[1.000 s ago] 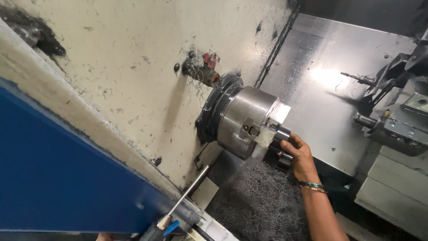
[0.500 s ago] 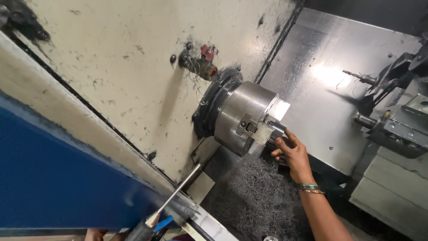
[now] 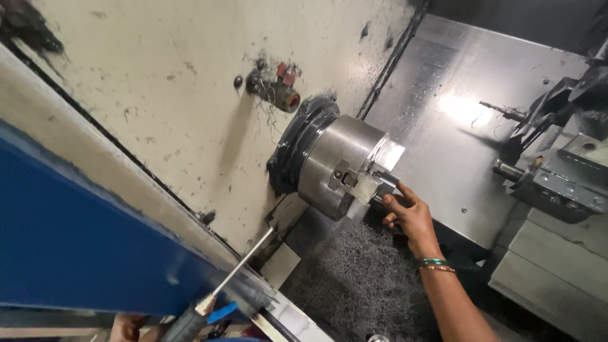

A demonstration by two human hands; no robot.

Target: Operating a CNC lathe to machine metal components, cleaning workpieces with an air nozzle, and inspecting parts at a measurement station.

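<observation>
A steel lathe chuck sticks out from the cream machine wall. My right hand, with bangles at the wrist, reaches up to the chuck's face. Its fingers close around a dark round workpiece that sits between the jaws; the hand covers most of it. At the bottom edge my left hand grips the dark handle of a tool with a long thin metal rod. The rod points up toward the wall below the chuck.
Grey metal swarf is heaped below the chuck. A tool turret with a drill bit stands at the right. A red-handled valve is on the wall. A blue door panel fills the left.
My right hand has risen slightly and pushed the dark workpiece closer into the chuck jaws. The rod tool stays low at the left.
</observation>
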